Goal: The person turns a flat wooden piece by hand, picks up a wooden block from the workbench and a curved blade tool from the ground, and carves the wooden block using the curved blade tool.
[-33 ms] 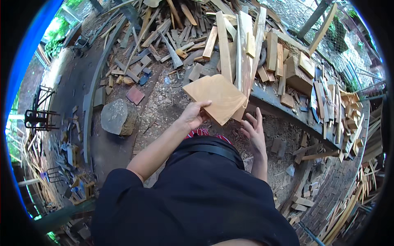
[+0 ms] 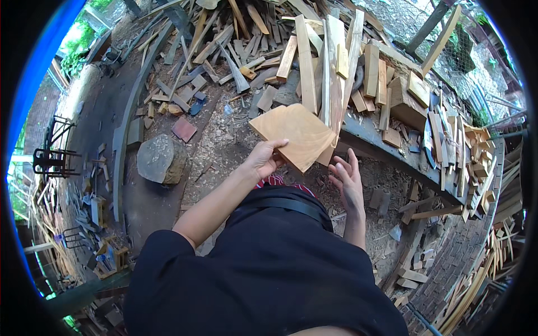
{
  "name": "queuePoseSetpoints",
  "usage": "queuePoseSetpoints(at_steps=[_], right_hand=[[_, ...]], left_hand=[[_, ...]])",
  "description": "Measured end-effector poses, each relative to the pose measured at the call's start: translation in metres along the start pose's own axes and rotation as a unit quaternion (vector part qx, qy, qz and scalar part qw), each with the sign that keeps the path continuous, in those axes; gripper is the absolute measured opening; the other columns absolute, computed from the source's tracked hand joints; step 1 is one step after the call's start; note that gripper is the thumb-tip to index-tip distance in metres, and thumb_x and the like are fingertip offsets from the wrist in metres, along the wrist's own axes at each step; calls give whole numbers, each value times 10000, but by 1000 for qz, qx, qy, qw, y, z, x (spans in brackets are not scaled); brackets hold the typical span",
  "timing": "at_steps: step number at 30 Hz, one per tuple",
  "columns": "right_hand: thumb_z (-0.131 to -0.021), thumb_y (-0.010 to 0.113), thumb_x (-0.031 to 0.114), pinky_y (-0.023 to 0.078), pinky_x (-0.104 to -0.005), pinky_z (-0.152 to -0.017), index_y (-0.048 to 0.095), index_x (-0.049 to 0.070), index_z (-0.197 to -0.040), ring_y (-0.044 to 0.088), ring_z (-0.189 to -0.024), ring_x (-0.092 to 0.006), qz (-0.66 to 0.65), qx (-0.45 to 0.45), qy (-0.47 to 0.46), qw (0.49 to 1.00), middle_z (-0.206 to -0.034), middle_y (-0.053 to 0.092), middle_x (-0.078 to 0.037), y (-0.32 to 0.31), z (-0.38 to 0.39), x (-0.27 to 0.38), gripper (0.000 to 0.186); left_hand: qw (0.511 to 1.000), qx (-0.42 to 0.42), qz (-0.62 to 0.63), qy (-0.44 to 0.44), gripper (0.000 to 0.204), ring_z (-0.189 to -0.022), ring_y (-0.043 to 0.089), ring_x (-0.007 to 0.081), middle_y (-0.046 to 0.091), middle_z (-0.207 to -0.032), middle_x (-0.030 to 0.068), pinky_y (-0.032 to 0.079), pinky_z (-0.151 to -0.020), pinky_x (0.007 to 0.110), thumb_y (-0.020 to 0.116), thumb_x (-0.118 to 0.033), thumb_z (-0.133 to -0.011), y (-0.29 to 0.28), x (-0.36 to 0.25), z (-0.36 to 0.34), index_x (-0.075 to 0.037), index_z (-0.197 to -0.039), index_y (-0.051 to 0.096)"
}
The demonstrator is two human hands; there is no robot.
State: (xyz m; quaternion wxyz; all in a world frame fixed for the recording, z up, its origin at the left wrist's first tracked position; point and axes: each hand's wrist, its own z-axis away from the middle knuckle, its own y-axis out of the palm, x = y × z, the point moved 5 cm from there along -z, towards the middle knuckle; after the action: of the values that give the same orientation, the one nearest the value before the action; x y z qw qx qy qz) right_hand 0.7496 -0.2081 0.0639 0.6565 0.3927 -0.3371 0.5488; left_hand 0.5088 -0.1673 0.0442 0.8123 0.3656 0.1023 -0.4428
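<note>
A square, light-brown wooden board (image 2: 294, 134) is held out in front of my waist, one corner pointing toward me. My left hand (image 2: 265, 158) grips its near left edge, thumb on the top face and the other fingers underneath. Close to the board's right corner, my right hand (image 2: 347, 179) is raised with its fingers apart and nothing in it. A narrow strip of another wooden piece (image 2: 325, 157) shows beneath the board's right side; what holds or supports it cannot be made out.
A low bench (image 2: 392, 157) carrying wood blocks and long planks (image 2: 330, 67) runs to the right. Scrap wood (image 2: 246, 45) is heaped ahead. Left of me stand a chopping stump (image 2: 159, 159) and a reddish square piece (image 2: 184, 129). Wood chips litter the ground.
The board has tilted very slightly, its far corner sitting a touch lower. Both hands are almost exactly where they were.
</note>
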Motion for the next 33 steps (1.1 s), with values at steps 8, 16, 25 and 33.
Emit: queuePoseSetpoints(at_steps=[8, 16, 25, 33], right_hand=[[-1012, 484, 291, 558, -352, -824, 467, 51, -1353, 630, -1042, -188, -176, 21, 80, 981, -1221, 606, -110, -9, -19, -23, 417], [-971, 572, 222, 540, -342, -843, 513, 69, -1296, 652, -976, -147, -127, 64, 105, 984, -1143, 645, -47, 25, -45, -17, 365], [-921, 641, 115, 555, -332, -842, 509, 89, -1161, 634, -978, -164, -184, 68, 166, 966, -1107, 634, -39, 139, -93, -12, 275], [-922, 624, 82, 570, -320, -817, 477, 74, -1155, 644, -938, -150, -102, 101, 155, 977, -1083, 633, -56, 219, -135, 10, 275]], left_hand=[[996, 33, -67, -50, 344, -901, 688, 201, 675, -1035, 92, 571, -824, 368, 667, -125, -858, -1, 17, 15, -9, -1166, 566], [998, 39, -28, -39, 299, -942, 666, 193, 668, -1060, 102, 541, -851, 357, 588, -122, -914, -28, -12, -7, 5, -1184, 565], [995, 13, 43, 89, 445, -1062, 627, 195, 618, -1195, 123, 529, -918, 345, 568, -1, -913, -104, -103, -39, 52, -1342, 464], [997, -34, 45, 43, 393, -1115, 602, 204, 605, -1230, 115, 500, -968, 378, 494, -55, -956, -159, -146, -52, -2, -1345, 488]])
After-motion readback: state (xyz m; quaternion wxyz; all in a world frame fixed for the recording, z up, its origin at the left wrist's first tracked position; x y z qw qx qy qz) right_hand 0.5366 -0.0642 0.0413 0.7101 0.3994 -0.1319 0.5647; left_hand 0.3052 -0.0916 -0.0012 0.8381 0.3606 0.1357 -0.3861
